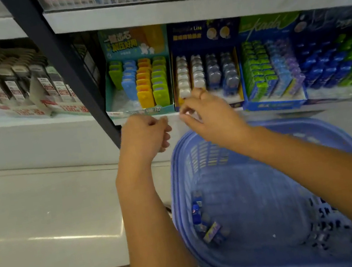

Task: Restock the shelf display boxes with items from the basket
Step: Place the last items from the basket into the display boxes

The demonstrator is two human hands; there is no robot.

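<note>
Restocking is nearly done (few packets lie in the basket): the right hand pinches what seems a pale item before the dark-blue display box, the left hand curled, nothing visible inside.

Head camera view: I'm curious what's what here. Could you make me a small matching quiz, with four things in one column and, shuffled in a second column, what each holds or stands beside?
Things
1. teal cardboard display box
2. dark blue cardboard display box
3. lilac-blue plastic basket
4. right hand

Descriptions
A. a few small packets lie in it
B. pinches a small white item
C. holds rows of white and grey rounded cases
D. stands beside the dark post, with green, blue, orange and yellow cases

Pairs: 1-D, 2-C, 3-A, 4-B
</note>
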